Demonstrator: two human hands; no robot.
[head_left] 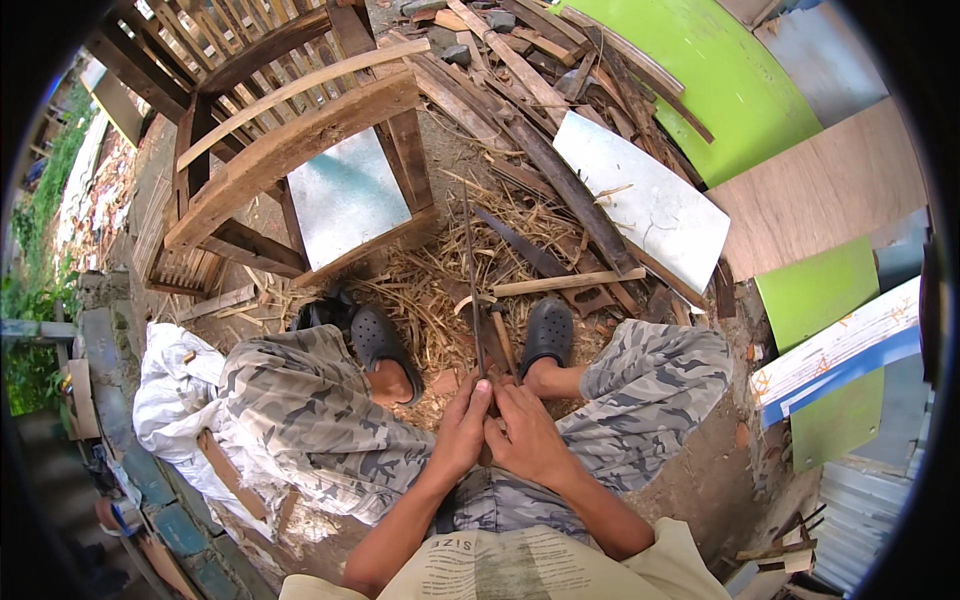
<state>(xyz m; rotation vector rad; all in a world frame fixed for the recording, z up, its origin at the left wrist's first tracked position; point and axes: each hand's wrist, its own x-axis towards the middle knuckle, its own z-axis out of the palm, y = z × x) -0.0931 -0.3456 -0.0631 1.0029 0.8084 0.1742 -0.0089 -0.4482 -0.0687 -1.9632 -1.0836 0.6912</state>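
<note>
My left hand is closed at my lap, its thumb pressed on the near end of a long thin dark strip. The strip points away from me, over the ground between my feet; its material is unclear. Against it rests my right hand, fingers curled in; what they grip is hidden. Just beyond the hands is a tool with a wooden handle, its far end partly covered. A hand saw lies on shavings farther off, near a pale wooden stick.
A slatted wooden chair frame stands at the far left. Scrap wood is piled ahead, beside a white panel and green sheets. White cloth lies by my left leg. My dark clogs rest among wood shavings.
</note>
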